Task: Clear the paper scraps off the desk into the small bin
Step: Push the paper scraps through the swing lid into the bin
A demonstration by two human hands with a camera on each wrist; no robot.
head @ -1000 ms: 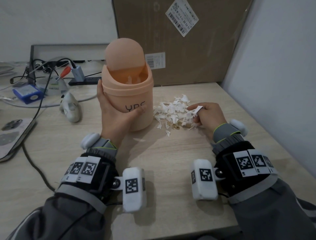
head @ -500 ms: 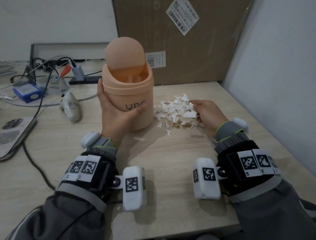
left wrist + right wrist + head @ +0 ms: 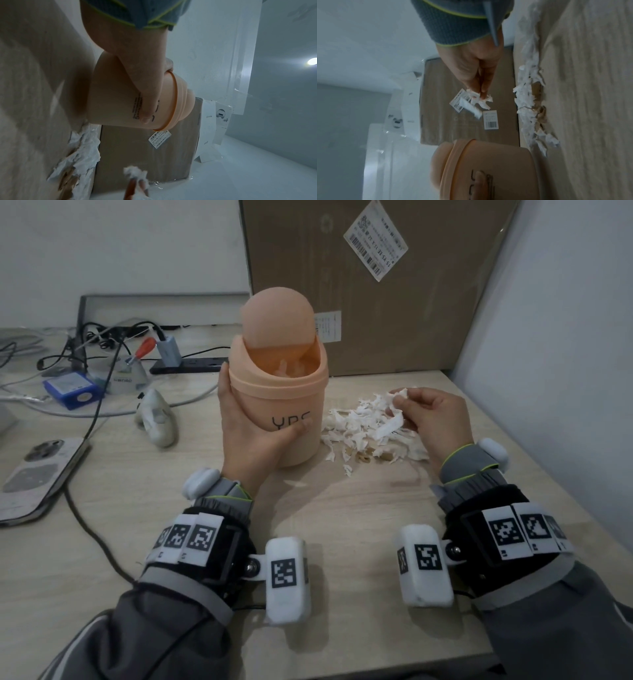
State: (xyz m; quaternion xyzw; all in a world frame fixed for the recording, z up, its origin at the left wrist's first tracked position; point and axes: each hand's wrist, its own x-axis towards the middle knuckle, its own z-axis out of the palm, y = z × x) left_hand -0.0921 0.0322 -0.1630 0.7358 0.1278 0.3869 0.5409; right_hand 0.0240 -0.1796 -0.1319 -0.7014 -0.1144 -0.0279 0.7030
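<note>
A small peach bin [image 3: 279, 402] with a tilted swing lid stands upright on the wooden desk [image 3: 342, 525]. My left hand [image 3: 246, 436] grips the bin's side, thumb across its front, as the left wrist view shows on the bin [image 3: 123, 97]. Right of the bin lies a pile of white paper scraps [image 3: 363, 428]. My right hand [image 3: 428, 419] is lifted just above the pile and pinches a few scraps [image 3: 397, 402] between thumb and fingers. In the right wrist view these pinched scraps [image 3: 481, 100] hang from the fingertips above the pile [image 3: 529, 102], with the bin [image 3: 488, 170] below.
A big cardboard box [image 3: 376, 285] leans on the wall behind the bin. The left of the desk holds cables, a blue box [image 3: 72, 388], a grey mouse-like device [image 3: 156, 419] and a phone [image 3: 37, 470]. A white wall [image 3: 565, 337] bounds the right side.
My right hand has risen from the pile with a pinch of scraps and moved slightly back and up. The left hand and bin have stayed put.
</note>
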